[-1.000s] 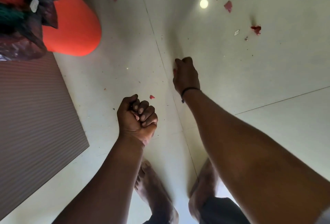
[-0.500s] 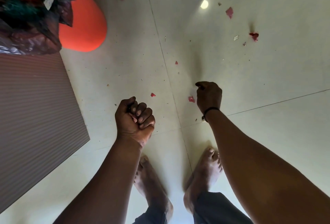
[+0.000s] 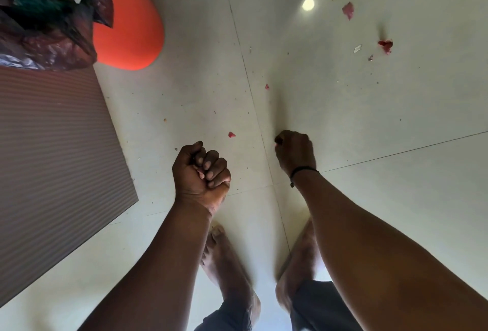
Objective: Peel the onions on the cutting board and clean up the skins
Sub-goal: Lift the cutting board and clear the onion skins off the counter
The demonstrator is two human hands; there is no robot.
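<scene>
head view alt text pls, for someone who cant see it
Looking down at a pale tiled floor, a person's left hand is closed in a fist around bits of onion skin while the right hand pinches a red scrap at the floor. More red skin scraps lie scattered ahead, an orange bin stands upper left.

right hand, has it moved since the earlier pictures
yes: right hand drew back toward the person along the floor joint to the tile crossing, now pinching a red skin scrap
</scene>
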